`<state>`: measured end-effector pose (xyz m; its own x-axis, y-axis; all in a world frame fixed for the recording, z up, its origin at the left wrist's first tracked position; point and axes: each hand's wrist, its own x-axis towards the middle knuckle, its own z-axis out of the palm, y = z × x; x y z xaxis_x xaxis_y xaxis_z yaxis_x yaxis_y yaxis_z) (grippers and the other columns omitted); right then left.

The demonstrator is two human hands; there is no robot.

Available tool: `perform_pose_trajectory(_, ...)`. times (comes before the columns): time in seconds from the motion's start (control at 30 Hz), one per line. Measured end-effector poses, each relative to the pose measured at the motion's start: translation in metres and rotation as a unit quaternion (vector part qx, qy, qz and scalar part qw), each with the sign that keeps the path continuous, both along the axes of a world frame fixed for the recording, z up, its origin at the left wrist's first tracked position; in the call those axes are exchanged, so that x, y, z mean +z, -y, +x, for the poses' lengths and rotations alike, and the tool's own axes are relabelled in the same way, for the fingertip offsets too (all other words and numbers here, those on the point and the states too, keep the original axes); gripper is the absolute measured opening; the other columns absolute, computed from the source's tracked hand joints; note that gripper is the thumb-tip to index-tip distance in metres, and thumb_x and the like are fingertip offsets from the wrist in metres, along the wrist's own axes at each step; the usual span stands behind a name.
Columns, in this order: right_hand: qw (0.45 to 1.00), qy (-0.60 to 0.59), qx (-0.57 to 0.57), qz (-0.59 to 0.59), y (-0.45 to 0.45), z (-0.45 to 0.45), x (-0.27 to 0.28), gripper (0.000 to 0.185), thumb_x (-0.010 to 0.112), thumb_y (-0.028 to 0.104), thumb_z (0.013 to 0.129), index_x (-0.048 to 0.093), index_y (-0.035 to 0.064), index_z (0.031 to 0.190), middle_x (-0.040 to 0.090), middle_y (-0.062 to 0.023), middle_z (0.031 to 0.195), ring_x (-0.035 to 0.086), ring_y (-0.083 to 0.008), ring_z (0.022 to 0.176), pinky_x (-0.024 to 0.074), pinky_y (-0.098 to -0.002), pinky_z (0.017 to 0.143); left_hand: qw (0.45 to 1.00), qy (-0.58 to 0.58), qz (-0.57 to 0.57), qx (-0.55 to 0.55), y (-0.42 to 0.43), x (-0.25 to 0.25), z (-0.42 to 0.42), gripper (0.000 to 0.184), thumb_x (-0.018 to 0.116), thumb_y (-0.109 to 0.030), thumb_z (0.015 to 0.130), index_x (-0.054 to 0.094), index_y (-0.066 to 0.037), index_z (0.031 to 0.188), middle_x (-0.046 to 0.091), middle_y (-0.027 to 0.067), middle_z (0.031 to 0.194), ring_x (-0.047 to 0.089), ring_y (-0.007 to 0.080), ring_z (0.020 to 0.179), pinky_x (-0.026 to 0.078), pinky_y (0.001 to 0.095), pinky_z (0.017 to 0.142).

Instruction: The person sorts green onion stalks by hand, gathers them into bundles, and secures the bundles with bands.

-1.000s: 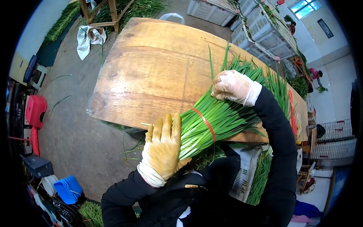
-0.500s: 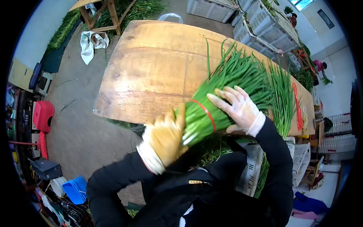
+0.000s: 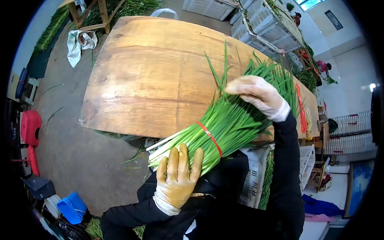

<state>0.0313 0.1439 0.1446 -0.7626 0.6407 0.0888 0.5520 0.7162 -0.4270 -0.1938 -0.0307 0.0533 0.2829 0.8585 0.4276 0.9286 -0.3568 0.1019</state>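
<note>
Head camera: a bundle of chive-like greens [image 3: 232, 129] lies slantwise across the near edge of a wooden tabletop [image 3: 148, 76], its white stalk ends towards 8 o'clock and its long leaves fanning out towards 2 o'clock. A red band [image 3: 210, 139] circles it near the middle. Clock directions below are taken from that band.

At 7 o'clock is the left hand [image 3: 177, 182], in a pale glove stained yellow-brown. Its fingers are extended and slightly spread, laid flat against the stalks at the lower side of the bundle; the thumb is out of sight.

Between 1 and 2 o'clock is the right hand [image 3: 258, 93], also gloved, bent at the knuckles above the leaves. Its fingertips point to the left, and whether they pinch any leaf cannot be told.

Beyond that hand, at 2 o'clock, more loose greens [image 3: 289, 86] lie on the board, with red strips [image 3: 301, 110] just beside them. At 4 o'clock, below the table edge, is a white sack with dark lettering [image 3: 253, 176]. White plastic crates [image 3: 280, 30] stand at 1 o'clock past the table. On the floor, a red stool [image 3: 30, 124] is at 9 o'clock and a blue bin [image 3: 72, 209] at 8 o'clock.
</note>
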Motion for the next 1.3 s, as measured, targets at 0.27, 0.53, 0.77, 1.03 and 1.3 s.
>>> perform_pose_trajectory(0.27, 0.983, 0.114, 0.145, 0.015, -0.023, -0.03, -0.027, 0.017, 0.063, 0.016, 0.068, 0.062, 0.012, 0.084, 0.057, -0.0036, 0.101, 0.048, -0.0274, 0.1, 0.0376, -0.037, 0.085, 1.0, -0.01, -0.007, -0.003, -0.003, 0.0, -0.004, 0.042, 0.053, -0.02, 0.077, 0.042, -0.016, 0.118, 0.048, 0.0086, 0.111, 0.046, 0.0222, 0.101, 0.032, 0.0346, 0.088)
perform_pose_trajectory(0.53, 0.975, 0.094, 0.165, 0.119, -0.015, -0.042, -0.016, 0.009, 0.06, 0.009, 0.065, 0.053, 0.0066, 0.071, 0.055, -0.0041, 0.073, 0.054, -0.0234, 0.085, 0.0428, -0.0326, 0.071, 0.906, 0.317, -0.189, -0.208, -0.053, 0.042, -0.069, 0.058, 0.052, -0.044, 0.078, 0.044, 0.0, 0.115, 0.051, 0.0207, 0.108, 0.051, 0.0353, 0.098, 0.042, 0.0401, 0.082)
perform_pose_trajectory(0.77, 0.994, 0.095, 0.035, -0.035, -0.023, -0.045, -0.043, 0.01, 0.057, 0.011, 0.075, 0.053, 0.0067, 0.083, 0.053, -0.01, 0.075, 0.054, -0.0283, 0.073, 0.0433, -0.0352, 0.064, 0.82, 0.289, -0.45, -0.202, -0.14, 0.013, -0.066, 0.031, 0.053, -0.017, 0.082, 0.051, 0.003, 0.106, 0.06, 0.0165, 0.092, 0.058, 0.0232, 0.084, 0.045, 0.0295, 0.074)
perform_pose_trajectory(1.03, 0.986, 0.117, 0.076, 0.09, -0.047, -0.062, -0.069, 0.013, 0.062, 0.01, 0.069, 0.054, 0.0083, 0.08, 0.053, -0.0046, 0.068, 0.053, -0.024, 0.069, 0.0421, -0.033, 0.062, 0.672, 0.377, -0.614, -0.17, -0.161, -0.019, -0.052, 0.028, 0.055, -0.023, 0.083, 0.058, 0.003, 0.093, 0.062, 0.0084, 0.079, 0.055, 0.0112, 0.071, 0.045, 0.0252, 0.065)
perform_pose_trajectory(1.3, 0.984, 0.046, 0.068, 0.159, -0.038, -0.067, -0.067, 0.017, 0.063, 0.006, 0.064, 0.054, 0.009, 0.079, 0.055, -0.0022, 0.072, 0.052, -0.023, 0.072, 0.0404, -0.0352, 0.07, 0.606, 0.441, -0.643, -0.156, -0.163, -0.025, -0.064, 0.016, 0.059, -0.016, 0.08, 0.059, 0.0, 0.085, 0.06, 0.0024, 0.072, 0.053, 0.0069, 0.06, 0.044, 0.0209, 0.053)
